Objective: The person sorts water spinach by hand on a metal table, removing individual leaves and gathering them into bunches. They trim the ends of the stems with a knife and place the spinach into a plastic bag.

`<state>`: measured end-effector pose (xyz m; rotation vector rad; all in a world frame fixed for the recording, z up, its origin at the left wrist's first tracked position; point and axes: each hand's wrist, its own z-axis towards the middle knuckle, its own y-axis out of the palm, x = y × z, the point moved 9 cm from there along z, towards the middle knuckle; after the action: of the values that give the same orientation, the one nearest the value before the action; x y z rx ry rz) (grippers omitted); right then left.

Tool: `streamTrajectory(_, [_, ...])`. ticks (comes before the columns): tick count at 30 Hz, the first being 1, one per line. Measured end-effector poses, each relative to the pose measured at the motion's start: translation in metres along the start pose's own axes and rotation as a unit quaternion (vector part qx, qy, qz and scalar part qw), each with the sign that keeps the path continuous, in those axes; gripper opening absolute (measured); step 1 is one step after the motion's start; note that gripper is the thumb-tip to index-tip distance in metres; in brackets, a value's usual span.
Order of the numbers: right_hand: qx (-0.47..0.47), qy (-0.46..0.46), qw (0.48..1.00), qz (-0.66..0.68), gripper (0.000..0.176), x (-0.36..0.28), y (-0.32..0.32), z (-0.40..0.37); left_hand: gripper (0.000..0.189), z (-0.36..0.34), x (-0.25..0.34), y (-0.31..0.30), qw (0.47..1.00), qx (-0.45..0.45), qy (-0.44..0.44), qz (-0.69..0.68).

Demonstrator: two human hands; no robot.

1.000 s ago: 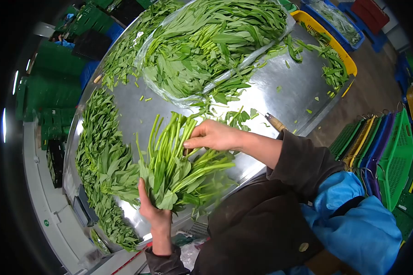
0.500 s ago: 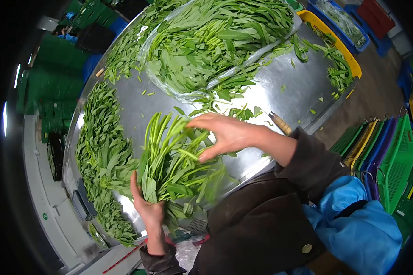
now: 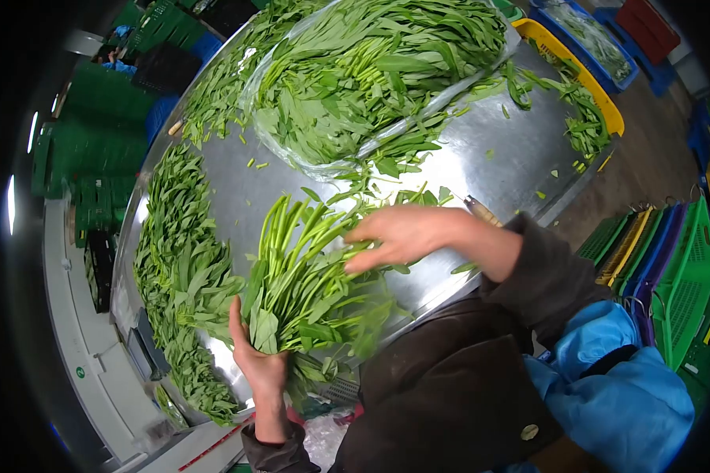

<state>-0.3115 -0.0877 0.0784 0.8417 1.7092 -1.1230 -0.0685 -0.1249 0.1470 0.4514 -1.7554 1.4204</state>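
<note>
My left hand (image 3: 258, 359) cradles a bunch of water spinach (image 3: 296, 292) from below and the left, thumb up along its side, cut stems pointing up and away. At the right side of the stems is my right hand (image 3: 390, 239), thumb and fingers apart and slightly blurred, fingertips right at the bunch. Loose leaves hang from the lower right of the bunch, blurred. Behind it, a clear plastic bag (image 3: 300, 162) holds a large heap of water spinach (image 3: 386, 71). A knife with a wooden handle (image 3: 482, 211) lies just beyond my right wrist.
A long row of greens (image 3: 177, 268) runs down the left side of the metal table (image 3: 513, 158). Yellow (image 3: 607, 114) and blue (image 3: 625, 77) crates stand beyond the right edge. Stacked coloured baskets (image 3: 678, 268) stand at the right. Stem scraps dot the metal.
My right hand has shifted slightly right and down, its fingers drawing back from the stem tops. My left hand still holds the bunch, nearly in place.
</note>
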Motion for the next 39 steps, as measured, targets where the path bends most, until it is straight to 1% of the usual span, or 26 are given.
streamTrajectory(3, [-0.009,0.050,0.997,-0.063,0.045,0.002,0.024,0.022,0.088,0.001,0.014,0.011,0.998,-0.008,0.033,0.045])
streamTrajectory(5, [0.060,-0.099,0.988,0.104,0.043,-0.013,0.022,0.030,0.089,-0.001,0.015,0.011,0.997,-0.008,0.042,0.063])
streamTrajectory(8, [0.069,-0.069,0.992,0.076,0.036,-0.009,0.019,0.025,0.089,0.000,0.005,0.005,0.999,-0.007,0.015,0.042])
streamTrajectory(10, [0.115,-0.115,0.981,0.109,0.031,0.006,0.013,0.020,0.089,-0.001,-0.008,0.000,1.000,-0.004,-0.023,-0.014])
streamTrajectory(11, [0.135,-0.066,0.937,0.317,0.027,0.027,0.003,0.015,0.090,-0.001,-0.003,-0.002,1.000,-0.007,-0.014,0.002])
streamTrajectory(12, [0.147,-0.011,0.849,0.508,0.024,0.051,-0.003,0.008,0.090,-0.003,-0.004,-0.003,1.000,-0.004,-0.018,0.000])
streamTrajectory(14, [0.001,-0.044,0.786,0.617,0.017,0.052,-0.005,-0.005,0.091,-0.004,-0.008,-0.005,0.998,-0.011,-0.034,-0.045])
streamTrajectory(15, [-0.002,0.022,0.772,0.635,0.016,0.059,0.001,-0.007,0.092,-0.005,-0.010,-0.006,0.998,-0.005,-0.044,-0.039])
streamTrajectory(16, [-0.003,0.022,0.773,0.634,0.016,0.061,-0.001,-0.007,0.092,-0.006,-0.010,-0.007,0.998,-0.003,-0.044,-0.040])
streamTrajectory(18, [0.224,0.096,0.785,0.569,0.014,0.109,-0.033,-0.015,0.091,-0.004,-0.005,-0.004,1.000,-0.016,-0.021,-0.013])
streamTrajectory(20, [0.151,-0.084,0.708,0.685,0.024,0.103,-0.055,-0.016,0.091,-0.008,-0.009,-0.007,0.999,-0.015,-0.037,-0.013])
streamTrajectory(21, [0.164,0.042,0.830,0.532,0.033,0.108,-0.052,-0.016,0.090,-0.006,-0.010,-0.009,0.999,-0.013,-0.043,-0.015])
streamTrajectory(22, [0.170,0.168,0.906,0.350,0.042,0.111,-0.054,-0.022,0.090,-0.006,-0.012,-0.009,0.998,-0.013,-0.051,-0.019])
streamTrajectory(23, [0.140,0.251,0.955,-0.078,0.057,0.107,-0.060,-0.025,0.090,-0.006,-0.018,-0.011,0.999,-0.009,-0.048,-0.015])
streamTrajectory(24, [0.238,0.164,0.925,-0.247,0.060,0.100,-0.061,-0.028,0.090,-0.005,-0.015,-0.011,0.999,-0.011,-0.045,-0.014])
streamTrajectory(26, [0.323,0.025,0.940,-0.110,0.059,0.078,-0.052,-0.020,0.089,-0.005,-0.008,-0.008,0.998,-0.005,-0.052,-0.036])
streamTrajectory(27, [0.198,0.001,0.980,0.022,0.058,0.075,-0.028,-0.003,0.089,-0.006,-0.006,-0.007,0.997,-0.012,-0.064,-0.042])
streamTrajectory(28, [0.070,-0.025,0.985,0.154,0.058,0.053,-0.008,0.008,0.089,-0.005,-0.008,-0.005,0.998,-0.016,-0.042,-0.047])
streamTrajectory(30, [0.073,0.133,0.980,0.126,0.054,0.029,-0.006,0.006,0.089,-0.002,-0.008,0.002,0.997,-0.027,-0.042,-0.054])
streamTrajectory(32, [0.064,0.120,0.977,0.165,0.047,0.050,0.012,0.019,0.088,-0.002,-0.004,0.004,0.997,-0.030,-0.039,-0.051])
streamTrajectory(33, [0.117,-0.017,0.955,0.273,0.041,0.035,-0.001,0.016,0.088,-0.003,-0.003,0.004,0.998,-0.030,-0.038,-0.048])
streamTrajectory(34, [0.163,-0.152,0.901,0.372,0.037,0.025,-0.017,0.008,0.088,-0.003,-0.002,0.001,0.998,-0.026,-0.040,-0.050])
streamTrajectory(35, [0.206,-0.159,0.707,0.657,0.037,0.057,-0.029,0.011,0.088,-0.005,-0.001,-0.001,0.998,-0.027,-0.043,-0.037])
streamTrajectory(36, [0.270,-0.133,0.702,0.645,0.039,0.071,-0.053,-0.005,0.087,-0.008,-0.003,-0.004,0.998,-0.026,-0.047,-0.024])
streamTrajectory(38, [0.232,0.010,0.890,0.392,0.046,0.088,-0.059,-0.003,0.088,-0.009,-0.007,-0.008,0.998,-0.018,-0.044,-0.037])
streamTrajectory(39, [0.138,0.045,0.959,0.242,0.053,0.076,-0.044,0.000,0.088,-0.008,-0.008,-0.008,0.998,-0.020,-0.045,-0.041])
